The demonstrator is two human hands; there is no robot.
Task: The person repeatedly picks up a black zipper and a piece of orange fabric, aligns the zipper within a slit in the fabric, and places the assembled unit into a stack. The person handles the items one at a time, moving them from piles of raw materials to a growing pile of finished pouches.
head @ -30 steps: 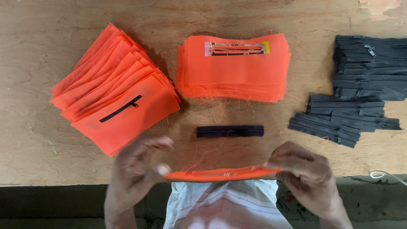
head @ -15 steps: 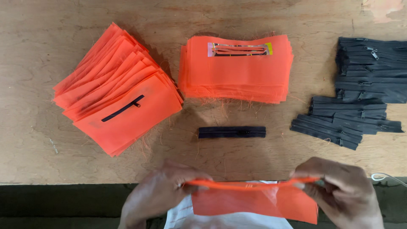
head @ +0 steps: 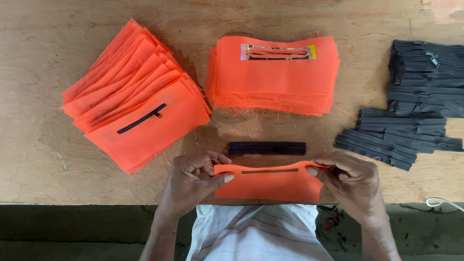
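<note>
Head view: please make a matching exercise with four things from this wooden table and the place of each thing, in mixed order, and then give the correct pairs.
Things:
1. orange fabric piece with an open slot
2. single black zipper
3. fanned stack of orange pieces with a sewn zipper on top
4. pile of black zippers

Places:
A. far right of the table
B. left of the table
C. held by both hands at the near edge
D. just beyond the held piece

Pairs: 1-C, 2-D, 3-B, 4-A

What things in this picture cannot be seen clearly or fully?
- Head view: the black zipper pile is cut off by the right edge.
- The white cord runs out of frame at right.
- The lower layers of the orange stack are covered by the top piece.
- The fingertips of the left hand and right hand hide behind the orange piece.
</note>
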